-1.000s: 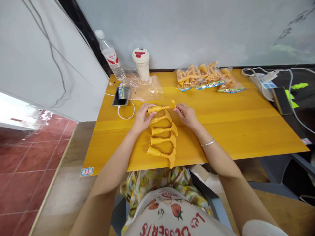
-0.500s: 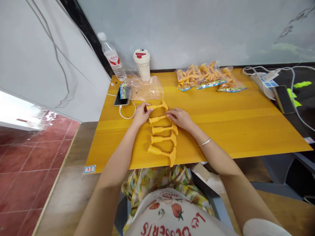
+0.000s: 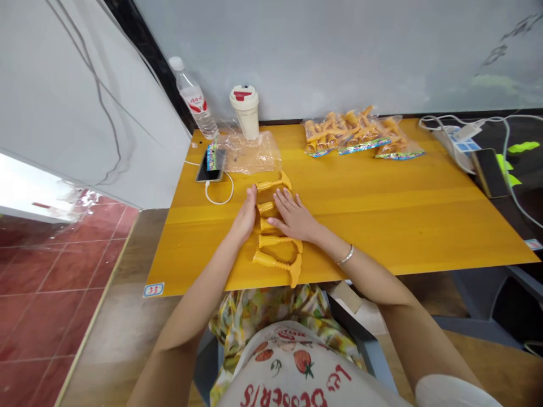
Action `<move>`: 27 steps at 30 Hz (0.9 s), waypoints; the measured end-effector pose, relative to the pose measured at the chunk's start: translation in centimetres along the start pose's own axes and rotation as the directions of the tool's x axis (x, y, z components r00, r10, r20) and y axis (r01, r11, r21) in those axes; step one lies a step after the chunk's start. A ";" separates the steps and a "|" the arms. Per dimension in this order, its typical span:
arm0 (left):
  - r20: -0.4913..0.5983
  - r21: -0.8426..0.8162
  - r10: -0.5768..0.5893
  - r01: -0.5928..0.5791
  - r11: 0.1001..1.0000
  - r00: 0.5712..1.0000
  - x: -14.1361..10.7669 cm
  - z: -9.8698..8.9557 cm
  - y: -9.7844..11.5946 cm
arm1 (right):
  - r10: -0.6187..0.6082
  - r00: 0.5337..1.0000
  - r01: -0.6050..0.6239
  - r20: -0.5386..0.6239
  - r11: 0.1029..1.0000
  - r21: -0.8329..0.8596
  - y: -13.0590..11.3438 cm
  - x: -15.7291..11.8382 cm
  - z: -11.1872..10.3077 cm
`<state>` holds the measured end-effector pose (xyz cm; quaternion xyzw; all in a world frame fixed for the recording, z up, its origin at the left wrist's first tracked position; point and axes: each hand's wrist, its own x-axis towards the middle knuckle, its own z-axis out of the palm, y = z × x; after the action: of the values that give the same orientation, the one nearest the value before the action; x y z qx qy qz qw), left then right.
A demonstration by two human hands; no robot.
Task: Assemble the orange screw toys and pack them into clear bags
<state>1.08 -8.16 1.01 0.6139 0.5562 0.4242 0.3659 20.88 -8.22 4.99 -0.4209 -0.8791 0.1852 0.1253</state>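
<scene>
Several yellow plastic toy hammers lie in a column on the table, handle ends to the left and heads to the right. My left hand (image 3: 246, 216) stands on edge at the handle ends, fingers stretched out, holding nothing. Flat over the middle of the column is my right hand (image 3: 297, 217), its fingers spread and partly hiding two hammers. The farthest toy hammer (image 3: 274, 183) lies just beyond the fingertips of both hands. Nearest to me, another toy hammer (image 3: 278, 263) lies tilted near the table's front edge.
Clear bags of toy hammers (image 3: 360, 133) lie at the back. A water bottle (image 3: 195, 102), a lidded cup (image 3: 246, 113), an opened plastic bag (image 3: 254, 152) and a charging phone (image 3: 211, 165) occupy the back left. A power strip (image 3: 460, 141) and second phone (image 3: 490, 172) are at right.
My left hand has let go of the farthest hammer's handle and slid slightly toward me. My right hand has moved left and nearer, flattening over the middle hammers.
</scene>
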 end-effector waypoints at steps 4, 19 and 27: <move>0.003 -0.146 -0.153 0.152 0.978 0.988 2.1 1.1 1.4 | 0.041 0.999 -0.042 -0.013 0.995 -0.092 -0.2 1.1 0.6; 0.102 0.513 0.215 -0.237 0.825 0.971 -13.5 0.0 5.3 | 0.049 0.999 -0.046 0.015 0.984 -0.170 0.1 0.6 0.2; 0.192 0.723 0.283 -0.330 0.607 0.940 -10.7 2.5 5.0 | 0.093 0.996 -0.092 0.015 0.992 -0.082 1.2 0.8 0.1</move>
<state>4.98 -19.28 3.46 0.8071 0.5562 0.1971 0.0202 21.21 -6.92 4.43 -0.4643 -0.8666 0.1588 0.0911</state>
